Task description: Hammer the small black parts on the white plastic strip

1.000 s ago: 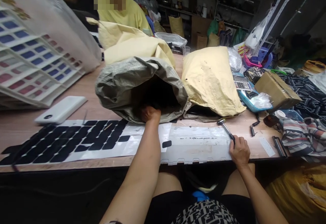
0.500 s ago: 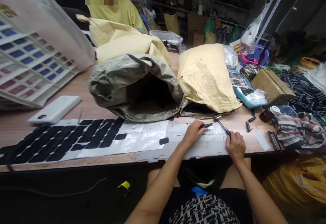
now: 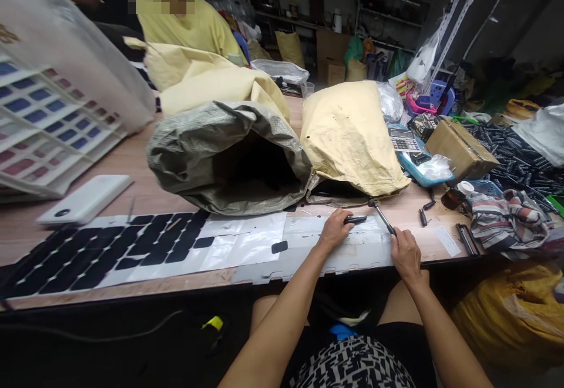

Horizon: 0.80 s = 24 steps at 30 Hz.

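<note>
Fingers closed, my left hand (image 3: pixel 335 229) grips a slim black pen-like piece (image 3: pixel 356 220) low over the grey metal sheet (image 3: pixel 308 258) at the table's front edge. My right hand (image 3: pixel 406 253) is wrapped round the dark handle of a small hammer (image 3: pixel 384 217). The hammer's shaft slants up and left, its head lying just beyond the black piece and apart from it. Behind both hands a yellow sack (image 3: pixel 352 135) lies with its dark mouth toward me. To its left, a grey-lined sack (image 3: pixel 185 164) gapes open.
White paper with rows of black rounded pads (image 3: pixel 171 241) lies to the left, near a white power bank (image 3: pixel 86 198). On the right are loose black pieces (image 3: pixel 423 217), a brown bottle (image 3: pixel 453 197), a striped cloth (image 3: pixel 506 217) and a cardboard box (image 3: pixel 462 150). A person in yellow (image 3: pixel 194 29) sits across the table.
The view has shifted slightly, so the table things appear a little farther left and lower. The hammer's head has dropped slightly relative to the black piece. Both hands keep their holds.
</note>
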### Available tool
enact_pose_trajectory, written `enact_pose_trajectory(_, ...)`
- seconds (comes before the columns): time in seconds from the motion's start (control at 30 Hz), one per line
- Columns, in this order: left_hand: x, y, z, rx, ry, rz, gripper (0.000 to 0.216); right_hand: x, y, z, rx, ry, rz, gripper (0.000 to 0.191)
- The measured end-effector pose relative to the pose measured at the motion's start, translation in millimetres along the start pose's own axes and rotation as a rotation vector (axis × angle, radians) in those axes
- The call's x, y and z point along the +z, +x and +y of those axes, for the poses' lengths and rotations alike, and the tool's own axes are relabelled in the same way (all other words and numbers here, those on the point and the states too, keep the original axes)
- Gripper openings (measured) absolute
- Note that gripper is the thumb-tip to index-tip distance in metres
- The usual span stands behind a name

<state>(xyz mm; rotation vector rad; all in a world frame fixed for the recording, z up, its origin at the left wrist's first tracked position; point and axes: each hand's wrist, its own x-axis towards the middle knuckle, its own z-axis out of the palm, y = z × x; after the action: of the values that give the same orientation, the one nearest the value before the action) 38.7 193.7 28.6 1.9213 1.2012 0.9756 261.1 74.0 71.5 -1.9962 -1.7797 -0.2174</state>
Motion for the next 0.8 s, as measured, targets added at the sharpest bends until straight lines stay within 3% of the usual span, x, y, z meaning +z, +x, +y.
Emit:
enact_pose_trajectory(0.23,-1,0,3,0.004,-0.018,0.01,0.014,-21,-26,-25,-0.004,0.451,-0.09,0.038)
enact_pose_trajectory(0.67,-4,0,8,0.009,-0.023,0.014,0.016,-16,-37,-36,-0.068,0.404,-0.029,0.035)
enact_pose_trajectory(0.8,-5,0,10,-0.003,-0.022,0.02,0.016,-11,-36,-43,-0.091,0.403,-0.084,0.035)
